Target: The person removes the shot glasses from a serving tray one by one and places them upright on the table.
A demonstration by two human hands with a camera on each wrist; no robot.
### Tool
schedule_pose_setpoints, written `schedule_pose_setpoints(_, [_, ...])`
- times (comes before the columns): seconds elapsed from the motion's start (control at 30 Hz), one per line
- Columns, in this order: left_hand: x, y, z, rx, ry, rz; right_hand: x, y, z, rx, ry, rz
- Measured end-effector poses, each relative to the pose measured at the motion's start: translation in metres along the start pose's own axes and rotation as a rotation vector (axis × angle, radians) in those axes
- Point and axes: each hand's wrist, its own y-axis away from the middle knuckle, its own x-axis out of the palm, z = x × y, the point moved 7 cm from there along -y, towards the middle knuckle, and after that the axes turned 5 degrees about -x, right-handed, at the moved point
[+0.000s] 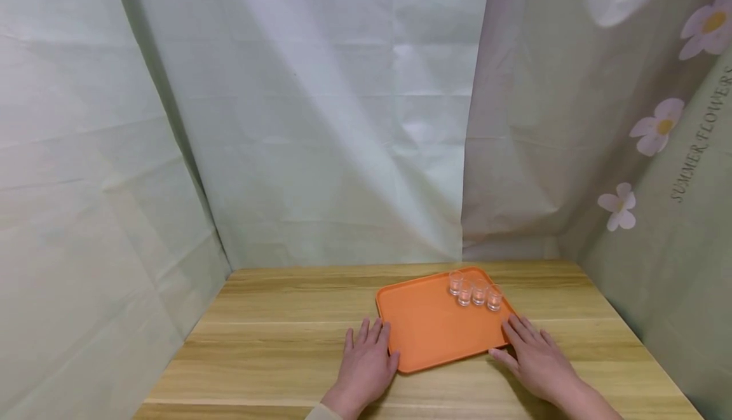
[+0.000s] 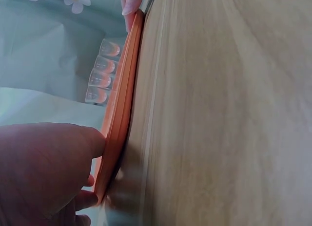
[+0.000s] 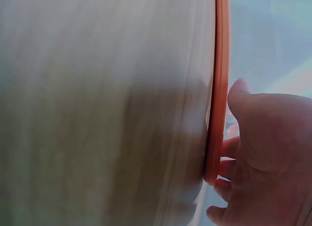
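Observation:
An orange tray (image 1: 434, 331) lies on the wooden table, turned at a slant. Several small clear cups (image 1: 478, 294) stand in a cluster near its far right corner. My left hand (image 1: 367, 361) rests at the tray's left side, fingers extended and thumb by the near left corner. At the opposite end my right hand (image 1: 540, 361) touches the near right corner with fingers spread. In the left wrist view the thumb lies against the tray's rim (image 2: 119, 119). The right wrist view has fingertips right at the rim (image 3: 222, 75), beside the right hand (image 3: 273, 148).
The wooden table (image 1: 274, 337) extends on both sides of the tray. Pale green sheets (image 1: 320, 121) hang behind and to the left. A sheet with white flowers (image 1: 657, 126) and lettering hangs on the right.

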Motion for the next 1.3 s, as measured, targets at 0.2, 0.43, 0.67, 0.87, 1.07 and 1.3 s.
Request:
schedule_pose_setpoints(0.2, [-0.002,-0.001,0.005,0.004,-0.014,-0.039,-0.001,0.004,0.006,-0.026,-0.013,-0.024])
schedule_pose_setpoints(0.43, [0.000,0.000,0.012,-0.009,-0.016,-0.023,0.000,0.008,0.015,-0.045,-0.024,-0.021])
schedule_pose_setpoints(0.67, [-0.002,-0.001,0.019,-0.025,-0.006,-0.032,0.002,0.011,0.021,-0.048,-0.049,0.000])
schedule_pose_setpoints(0.87, [-0.006,-0.001,0.023,-0.037,-0.003,-0.045,0.003,0.015,0.024,-0.047,-0.076,0.006])
schedule_pose_setpoints(1.07, [-0.008,-0.002,0.029,-0.045,0.006,-0.058,0.005,0.018,0.028,-0.052,-0.105,0.024])
schedule_pose_setpoints(1.3, [-0.011,-0.002,0.039,-0.050,0.004,-0.092,0.007,0.019,0.037,-0.071,-0.142,0.066])
